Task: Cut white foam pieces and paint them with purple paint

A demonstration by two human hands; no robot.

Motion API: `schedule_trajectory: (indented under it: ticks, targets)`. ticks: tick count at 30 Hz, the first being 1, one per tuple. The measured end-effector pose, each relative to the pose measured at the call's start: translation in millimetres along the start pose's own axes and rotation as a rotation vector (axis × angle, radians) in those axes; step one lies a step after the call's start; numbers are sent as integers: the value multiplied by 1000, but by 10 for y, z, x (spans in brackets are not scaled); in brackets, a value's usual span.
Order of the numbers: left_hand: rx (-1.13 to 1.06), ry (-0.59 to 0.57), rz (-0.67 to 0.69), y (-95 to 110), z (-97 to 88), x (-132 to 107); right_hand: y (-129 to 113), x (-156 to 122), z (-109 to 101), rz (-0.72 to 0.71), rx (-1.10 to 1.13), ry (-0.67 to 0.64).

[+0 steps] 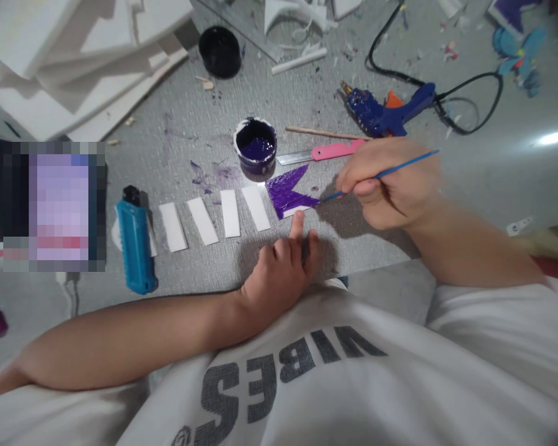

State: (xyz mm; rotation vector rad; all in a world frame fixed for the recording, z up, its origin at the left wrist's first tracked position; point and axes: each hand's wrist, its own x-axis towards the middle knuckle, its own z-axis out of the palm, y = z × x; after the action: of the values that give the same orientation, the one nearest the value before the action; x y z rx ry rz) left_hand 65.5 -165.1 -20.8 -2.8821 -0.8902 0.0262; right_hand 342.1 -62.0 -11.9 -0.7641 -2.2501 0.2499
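Observation:
My right hand is closed around a thin blue paintbrush, its tip at the right end of a notched piece. Purple paint covers most of that piece, while a white strip shows along its near edge. On this white edge rests the outstretched index finger of my left hand; its other fingers are partly bent and hold nothing. Just beyond the piece stands an open pot of dark purple paint. Several white strips lie in a row to the left.
A blue box cutter lies left of the strips, near a blurred-out screen. Behind my right hand are a pink-handled blade, a wooden stick and a blue glue gun. White sheets and a black lid sit farther back.

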Motion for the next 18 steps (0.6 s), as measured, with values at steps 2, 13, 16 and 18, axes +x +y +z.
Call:
schedule_trajectory:
  ticks: [2, 13, 16, 18]
  targets:
    - [8, 9, 21, -8, 1, -2, -1, 4, -4, 11, 4, 19]
    - [-72, -52, 15, -16, -33, 9, 23, -15, -43, 11, 14, -5]
    - [-45, -19, 17, -16, -25, 19, 5, -11, -34, 49, 33, 14]
    - [-53, -43, 14, -19, -42, 28, -12, -24, 21, 66, 92, 75]
